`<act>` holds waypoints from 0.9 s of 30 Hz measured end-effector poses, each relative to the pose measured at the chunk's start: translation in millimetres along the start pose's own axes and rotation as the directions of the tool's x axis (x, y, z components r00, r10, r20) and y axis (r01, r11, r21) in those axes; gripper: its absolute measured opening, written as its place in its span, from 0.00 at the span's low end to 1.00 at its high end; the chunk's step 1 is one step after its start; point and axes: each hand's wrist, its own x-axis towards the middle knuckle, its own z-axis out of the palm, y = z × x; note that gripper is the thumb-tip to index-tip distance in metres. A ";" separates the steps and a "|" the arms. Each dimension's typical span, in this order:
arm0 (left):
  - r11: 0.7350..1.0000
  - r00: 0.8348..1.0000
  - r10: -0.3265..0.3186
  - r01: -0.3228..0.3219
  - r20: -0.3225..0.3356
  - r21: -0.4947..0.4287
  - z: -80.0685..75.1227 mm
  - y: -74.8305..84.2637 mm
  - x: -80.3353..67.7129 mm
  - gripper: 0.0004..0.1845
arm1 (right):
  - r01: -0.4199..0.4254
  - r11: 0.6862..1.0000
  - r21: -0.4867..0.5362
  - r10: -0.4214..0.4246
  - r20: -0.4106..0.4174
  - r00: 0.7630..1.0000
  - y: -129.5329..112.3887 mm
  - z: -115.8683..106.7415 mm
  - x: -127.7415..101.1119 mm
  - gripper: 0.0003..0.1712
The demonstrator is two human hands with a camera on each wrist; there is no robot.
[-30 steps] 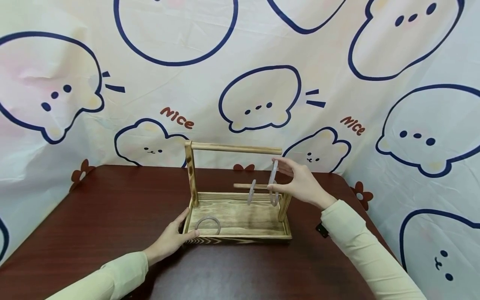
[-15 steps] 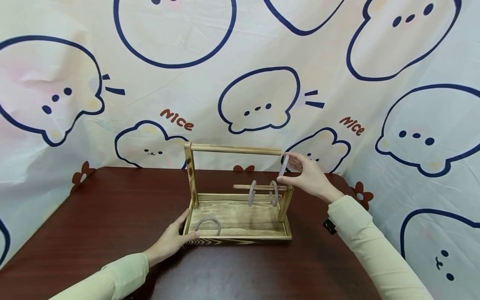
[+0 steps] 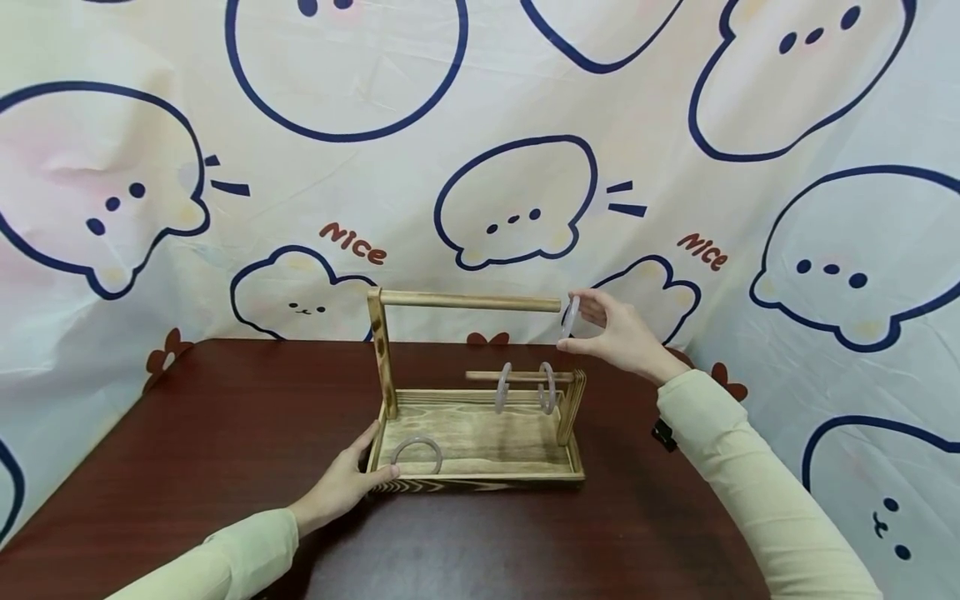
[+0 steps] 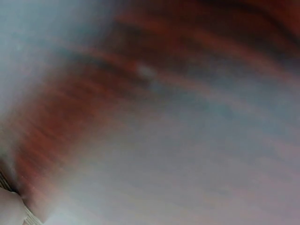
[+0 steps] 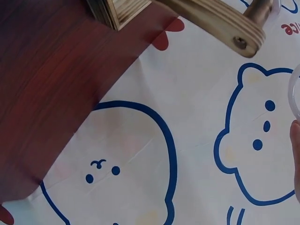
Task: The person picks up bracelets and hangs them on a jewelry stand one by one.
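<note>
In the head view my right hand (image 3: 617,337) pinches a translucent pale bangle (image 3: 570,317) between thumb and fingers. It stands nearly on edge beside the free right end of the upper rod (image 3: 472,301) of a wooden bangle stand (image 3: 381,350). My left hand (image 3: 341,479) grips the left front corner of the stand's tray, thumb over the front rim. From the lower rod (image 3: 480,376) hang bangles, one at the left (image 3: 500,407) and more at the right (image 3: 552,392). Another bangle (image 3: 415,440) leans inside the tray at front left. The right wrist view catches the held bangle (image 5: 292,91) at its edge.
The stand rests on a dark red-brown table (image 3: 247,417). Behind it hangs a pale cloth (image 3: 405,192) with cartoon outlines. The lower rod's post (image 3: 572,408) rises at the tray's right end, below my right hand. The left wrist view is mostly blurred.
My right hand has drawn the held bangle away from the lower rod's bangles, up and rightward, then raised it to the upper rod's end. The left hand keeps its hold on the tray.
</note>
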 end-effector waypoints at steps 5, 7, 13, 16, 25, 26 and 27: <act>1.000 1.000 0.003 -0.003 -0.008 0.001 0.6 -0.9 0.3 0.48 | 0.007 1.000 -0.002 -0.007 0.028 1.000 -5.3 -1.1 6.8 0.51; 1.000 1.000 0.002 -0.002 -0.007 0.005 0.4 -1.1 0.4 0.48 | 0.014 1.000 -0.013 -0.014 0.036 0.999 -7.3 -0.4 9.7 0.52; 1.000 1.000 0.001 -0.001 -0.008 0.029 0.6 -1.9 0.3 0.48 | 0.025 0.999 -0.033 -0.024 0.043 0.999 -12.7 3.5 17.2 0.48; 0.999 1.000 -0.005 0.005 -0.002 0.039 0.9 -1.5 0.0 0.48 | 0.023 0.999 -0.038 -0.021 0.049 0.999 -16.7 5.3 21.0 0.47; 0.999 0.999 -0.039 0.040 0.013 -0.032 -0.2 -0.8 -0.2 0.47 | 0.056 0.997 -0.062 -0.051 0.076 0.996 -31.2 8.5 35.0 0.50; 0.999 0.999 -0.038 0.038 0.012 -0.030 -0.2 -0.6 -0.3 0.47 | 0.058 0.996 -0.061 -0.053 0.080 0.995 -32.2 9.0 36.1 0.50; 0.999 0.999 -0.033 0.033 0.009 -0.023 -0.3 -0.5 -0.2 0.47 | 0.064 0.996 -0.062 -0.058 0.085 0.995 -32.9 9.6 37.3 0.50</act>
